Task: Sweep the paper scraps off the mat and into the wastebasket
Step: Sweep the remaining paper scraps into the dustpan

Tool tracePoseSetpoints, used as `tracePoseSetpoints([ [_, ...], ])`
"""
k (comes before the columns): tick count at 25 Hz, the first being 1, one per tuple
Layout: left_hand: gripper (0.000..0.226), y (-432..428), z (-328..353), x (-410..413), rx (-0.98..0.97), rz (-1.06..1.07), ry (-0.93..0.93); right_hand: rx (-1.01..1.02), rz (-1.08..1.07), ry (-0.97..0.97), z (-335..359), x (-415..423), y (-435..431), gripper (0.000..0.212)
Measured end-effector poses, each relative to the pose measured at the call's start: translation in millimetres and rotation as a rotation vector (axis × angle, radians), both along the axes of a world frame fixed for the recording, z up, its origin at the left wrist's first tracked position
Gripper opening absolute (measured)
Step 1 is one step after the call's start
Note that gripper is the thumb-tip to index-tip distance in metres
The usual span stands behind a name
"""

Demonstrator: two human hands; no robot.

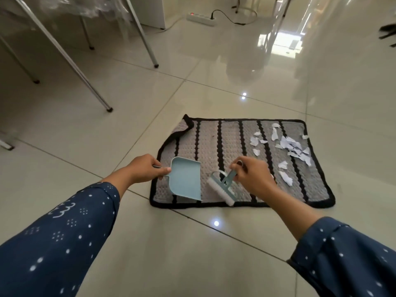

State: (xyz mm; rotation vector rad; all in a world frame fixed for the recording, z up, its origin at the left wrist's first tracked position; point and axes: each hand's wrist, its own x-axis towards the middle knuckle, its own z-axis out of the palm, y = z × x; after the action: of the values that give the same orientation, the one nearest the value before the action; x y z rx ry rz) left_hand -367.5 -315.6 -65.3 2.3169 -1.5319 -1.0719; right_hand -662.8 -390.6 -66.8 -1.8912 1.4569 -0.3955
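A grey mat with black stripes [210,144] lies on the tiled floor, its far left corner folded over. White paper scraps [293,146] are scattered over its right half. My left hand [145,168] grips the handle of a light blue dustpan [186,179], which hangs over the mat's near left part. My right hand [254,175] holds a small blue brush [222,186] by its handle, white bristles down near the mat's front edge. No wastebasket is in view.
Metal table legs [85,76] stand to the far left. A white power strip [200,19] with a black cord lies on the floor at the back. Glossy cream tiles surround the mat.
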Motion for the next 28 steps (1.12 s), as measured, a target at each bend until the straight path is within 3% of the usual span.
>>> tracePoseSetpoints([
  [7,0.044,-23,-4,-48,-0.02,-0.032,-0.032,0.023,-0.006,-0.013,-10,-25,-14,0.016],
  [16,0.044,-55,-30,-118,-0.081,-0.006,0.056,-0.173,-0.338,0.044,9,-89,-65,0.019],
  [19,0.043,-62,-33,-141,-0.071,0.034,0.052,-0.34,-0.435,0.237,13,-123,-73,0.019],
  [23,0.043,-68,-33,-148,-0.036,0.078,0.04,-0.289,-0.297,0.334,-4,-115,-62,0.018],
  [26,0.043,-73,-33,-148,0.004,0.085,0.087,-0.314,-0.131,0.221,-9,-78,-52,0.017],
  [28,0.043,-75,-35,-152,0.001,0.084,0.103,-0.339,-0.13,0.164,-4,-71,-56,0.019],
])
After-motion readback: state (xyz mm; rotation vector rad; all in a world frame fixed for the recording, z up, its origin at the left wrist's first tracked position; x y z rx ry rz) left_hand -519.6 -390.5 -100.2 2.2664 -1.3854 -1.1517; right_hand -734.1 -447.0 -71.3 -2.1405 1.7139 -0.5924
